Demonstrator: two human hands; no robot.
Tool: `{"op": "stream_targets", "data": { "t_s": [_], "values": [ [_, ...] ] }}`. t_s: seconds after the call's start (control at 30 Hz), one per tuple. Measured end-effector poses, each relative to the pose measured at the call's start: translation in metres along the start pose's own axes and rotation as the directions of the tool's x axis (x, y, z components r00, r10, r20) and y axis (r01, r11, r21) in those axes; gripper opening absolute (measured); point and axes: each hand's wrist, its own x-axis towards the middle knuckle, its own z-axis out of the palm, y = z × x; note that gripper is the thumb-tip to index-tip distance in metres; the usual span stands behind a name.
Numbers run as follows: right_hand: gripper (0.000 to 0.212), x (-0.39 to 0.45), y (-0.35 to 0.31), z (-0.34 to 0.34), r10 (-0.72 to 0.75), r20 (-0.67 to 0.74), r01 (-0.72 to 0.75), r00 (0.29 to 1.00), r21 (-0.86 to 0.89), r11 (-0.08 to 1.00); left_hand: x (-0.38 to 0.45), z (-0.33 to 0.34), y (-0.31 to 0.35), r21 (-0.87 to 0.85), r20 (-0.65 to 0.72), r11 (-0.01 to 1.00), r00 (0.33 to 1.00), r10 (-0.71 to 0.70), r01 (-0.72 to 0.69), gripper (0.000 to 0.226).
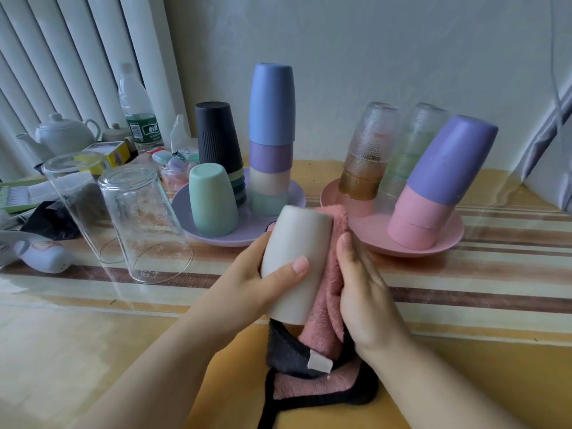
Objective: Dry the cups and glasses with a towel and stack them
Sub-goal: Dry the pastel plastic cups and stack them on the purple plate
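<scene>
**Cream cup held against the towel, above the table edge**

The cream cup (295,261) is held upside down and slightly tilted, closed base uppermost, in front of the two plates. The left hand (257,286) grips it from the left side: the thumb lies across the front of the wall, and the remaining fingers curl behind the cup, out of sight. The right hand (368,298) is on the cup's right side, fingers nearly straight and close together, pressing the pink towel (328,308) against the cup wall. The towel lies between that palm and the cup, and its dark-edged lower part hangs down onto the table (464,335).

The cup is matt, plain and tapered, with a rounded base edge.

Behind it, a purple plate (216,239) carries a mint cup (212,199) and a tall stack of inverted cups (270,140). A pink plate (439,246) carries a leaning stack (439,181). Two clear glasses (136,218) stand inverted at the left.
</scene>
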Motion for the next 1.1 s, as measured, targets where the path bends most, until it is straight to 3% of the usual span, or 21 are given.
{"op": "stream_targets", "data": {
  "t_s": [0.07, 0.1, 0.23, 0.33, 0.47, 0.63, 0.8, 0.9, 1.1],
  "values": [
    [0.090, 0.001, 0.008, 0.001, 0.084, 0.026, -0.085, 0.996, 0.040, 0.996, -0.002, 0.000, 0.000, -0.088, -0.002, 0.996, 1.000, 0.018, -0.018, 0.036],
    [0.090, 0.001, 0.010, 0.002, 0.109, 0.031, -0.111, 0.994, 0.040, 0.993, -0.001, -0.001, -0.001, -0.110, -0.039, 0.993, 0.999, 0.028, -0.032, 0.039],
    [0.021, 0.003, 0.013, 0.007, 0.142, 0.031, -0.138, 0.989, -0.098, 0.986, 0.002, -0.005, -0.002, -0.084, -0.260, 0.991, 0.963, 0.075, -0.099, 0.051],
    [0.023, 0.008, 0.015, 0.002, 0.054, 0.048, -0.040, 0.997, -0.254, 0.966, 0.003, -0.013, 0.002, 0.144, -0.424, 0.983, 0.891, 0.163, -0.111, 0.055],
    [0.035, 0.011, 0.017, -0.005, -0.065, 0.039, 0.075, 0.997, -0.410, 0.909, 0.008, -0.025, 0.001, 0.373, -0.591, 0.927, 0.765, 0.256, -0.022, 0.075],
    [0.037, 0.009, 0.019, -0.006, -0.052, 0.037, 0.063, 0.998, -0.427, 0.902, 0.022, -0.034, 0.019, 0.606, -0.603, 0.789, 0.705, 0.373, 0.100, 0.067],
    [0.038, 0.009, 0.019, -0.007, -0.048, 0.029, 0.056, 0.998, -0.410, 0.910, 0.041, -0.047, 0.054, 0.657, -0.630, 0.748, 0.612, 0.478, 0.092, 0.068],
    [0.037, 0.010, 0.021, -0.007, -0.048, 0.029, 0.055, 0.998, -0.393, 0.918, 0.059, -0.058, 0.074, 0.611, -0.678, 0.781, 0.595, 0.431, 0.131, 0.062],
    [0.038, 0.012, 0.025, -0.009, -0.061, 0.035, 0.070, 0.997, -0.385, 0.920, 0.090, -0.069, 0.071, 0.481, -0.733, 0.842, 0.640, 0.233, 0.244, 0.060]
  ]
}}
